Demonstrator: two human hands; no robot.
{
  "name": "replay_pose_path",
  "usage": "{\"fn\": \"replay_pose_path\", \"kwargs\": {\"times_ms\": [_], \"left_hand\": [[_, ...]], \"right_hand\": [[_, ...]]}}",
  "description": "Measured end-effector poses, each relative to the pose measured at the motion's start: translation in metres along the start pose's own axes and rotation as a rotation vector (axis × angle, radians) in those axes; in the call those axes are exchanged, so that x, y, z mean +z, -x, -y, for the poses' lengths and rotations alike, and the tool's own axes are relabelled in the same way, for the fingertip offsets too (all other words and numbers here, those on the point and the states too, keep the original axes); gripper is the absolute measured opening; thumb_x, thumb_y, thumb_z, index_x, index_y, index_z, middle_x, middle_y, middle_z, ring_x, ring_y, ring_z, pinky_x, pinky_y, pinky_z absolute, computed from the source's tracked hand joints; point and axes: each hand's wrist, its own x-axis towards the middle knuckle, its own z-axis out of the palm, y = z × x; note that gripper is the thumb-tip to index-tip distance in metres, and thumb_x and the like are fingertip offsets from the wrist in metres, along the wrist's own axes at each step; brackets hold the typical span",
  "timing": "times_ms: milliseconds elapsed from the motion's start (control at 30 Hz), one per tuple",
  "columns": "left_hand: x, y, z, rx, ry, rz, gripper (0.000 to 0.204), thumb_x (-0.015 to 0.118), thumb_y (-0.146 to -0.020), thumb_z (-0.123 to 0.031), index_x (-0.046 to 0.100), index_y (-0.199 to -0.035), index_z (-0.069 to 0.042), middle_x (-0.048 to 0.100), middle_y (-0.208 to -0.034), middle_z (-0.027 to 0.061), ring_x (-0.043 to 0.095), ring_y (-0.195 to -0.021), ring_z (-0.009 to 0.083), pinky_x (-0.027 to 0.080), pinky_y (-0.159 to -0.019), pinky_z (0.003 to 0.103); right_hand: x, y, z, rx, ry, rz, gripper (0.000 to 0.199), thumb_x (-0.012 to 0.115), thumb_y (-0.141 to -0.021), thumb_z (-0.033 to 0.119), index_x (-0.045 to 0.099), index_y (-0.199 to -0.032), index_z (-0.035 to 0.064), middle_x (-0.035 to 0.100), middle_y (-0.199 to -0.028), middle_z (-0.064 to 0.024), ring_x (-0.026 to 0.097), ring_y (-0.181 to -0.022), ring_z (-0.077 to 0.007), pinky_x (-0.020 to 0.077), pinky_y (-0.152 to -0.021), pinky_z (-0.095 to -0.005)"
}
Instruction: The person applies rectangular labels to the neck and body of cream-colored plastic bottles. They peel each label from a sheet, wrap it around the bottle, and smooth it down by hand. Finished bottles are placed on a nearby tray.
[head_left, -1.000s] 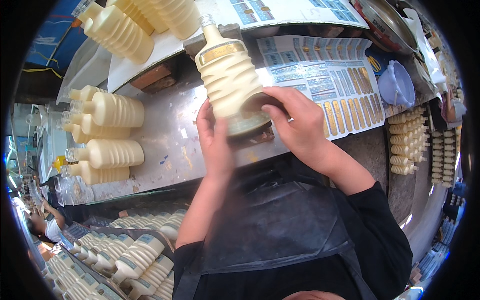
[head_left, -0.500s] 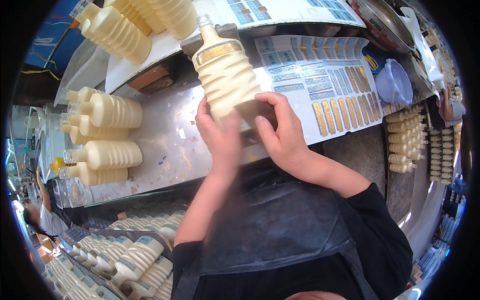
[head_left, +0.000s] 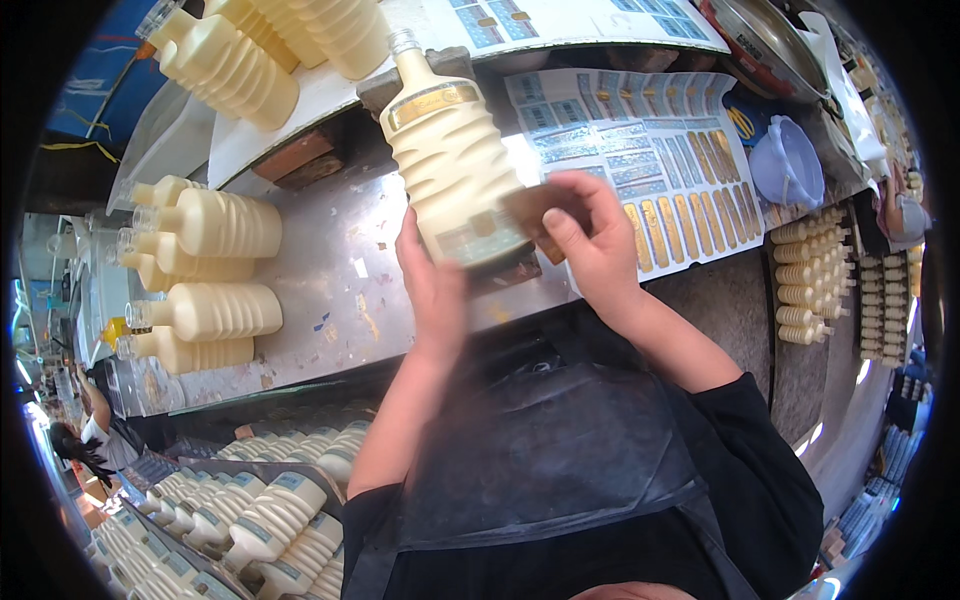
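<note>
A cream ribbed bottle point(head_left: 450, 155) with a clear neck lies tilted over the metal table, neck pointing away from me. A gold label point(head_left: 432, 105) sits on its shoulder, and a pale blue-grey label point(head_left: 480, 240) on its lower end. My left hand point(head_left: 436, 300), partly smeared by motion, grips the bottle's lower left side. In my right hand point(head_left: 603, 240) is a flat brown scraper-like piece point(head_left: 540, 212), pinched between thumb and fingers. Its edge is at the bottle's lower right side; I cannot tell whether they touch.
Label sheets point(head_left: 640, 150) in blue and gold lie right of the bottle, beside a lavender bucket point(head_left: 787, 165). More cream bottles point(head_left: 228, 222) lie at left, others point(head_left: 225, 70) on the raised shelf. Labelled bottles point(head_left: 275, 510) fill the lower left. A person point(head_left: 105, 435) is at far left.
My right hand has moved right, off the bottle's lower end, with the brown piece. The lower label is now uncovered. The bottle has shifted slightly left.
</note>
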Motion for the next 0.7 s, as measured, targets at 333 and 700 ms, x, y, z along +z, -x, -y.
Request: {"fn": "replay_pose_path", "kwargs": {"times_ms": [333, 700], "left_hand": [[-0.011, -0.010, -0.010, 0.343, -0.574, -0.147, 0.077, 0.087, -0.073, -0.019, 0.056, -0.139, 0.004, 0.066, -0.121, 0.0199, 0.063, -0.111, 0.0369, 0.049, -0.099, 0.046], [-0.012, -0.010, -0.011, 0.392, -0.566, -0.168, 0.070, 0.083, -0.071, -0.010, 0.060, -0.136, 0.003, 0.069, -0.119, 0.0181, 0.065, -0.109, 0.0360, 0.050, -0.098, 0.044]], "right_hand": [[0.003, 0.008, 0.019, -0.899, 0.504, 0.322, 0.024, 0.071, -0.079, 0.002, 0.073, -0.103, 0.0047, 0.074, -0.105, -0.0116, 0.074, -0.092, -0.0279, 0.0587, -0.077, -0.0375], [0.030, 0.008, 0.052, -0.959, 0.683, 0.384, 0.018, 0.069, -0.075, 0.009, 0.067, -0.091, 0.0011, 0.064, -0.089, -0.0071, 0.065, -0.077, -0.0221, 0.0528, -0.066, -0.0332]]}}
